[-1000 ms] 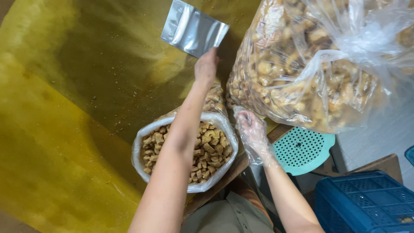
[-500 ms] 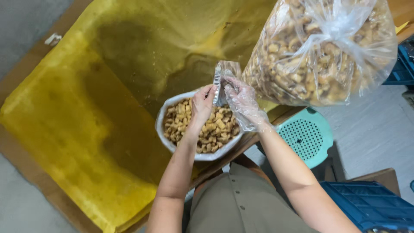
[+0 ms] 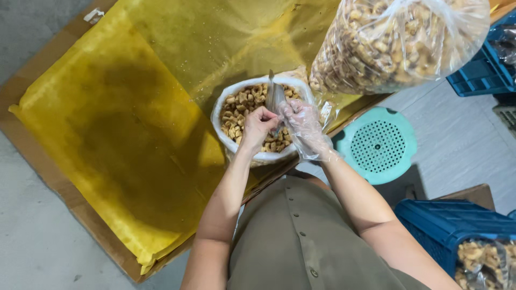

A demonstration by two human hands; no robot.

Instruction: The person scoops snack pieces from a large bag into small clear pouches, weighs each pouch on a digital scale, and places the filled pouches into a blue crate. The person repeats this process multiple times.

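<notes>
Both hands meet over a white bowl [image 3: 219,110] full of small brown snack pieces. My left hand [image 3: 258,125], bare, pinches one side of a small silver pouch [image 3: 274,95] held edge-on. My right hand [image 3: 302,126], in a thin clear plastic glove, grips the pouch's other side. The pouch stands upright just above the pieces in the bowl.
A yellow plastic sheet [image 3: 123,123] covers the low table. A large clear bag [image 3: 395,40] of the same brown pieces stands behind the bowl. A teal perforated stool [image 3: 379,145] sits at right, with blue crates [image 3: 457,228] near it, one holding bagged snacks.
My left hand brought the silver pouch down from the far side of the table to the bowl, and my right hand has joined it on the pouch. The view shifted.
</notes>
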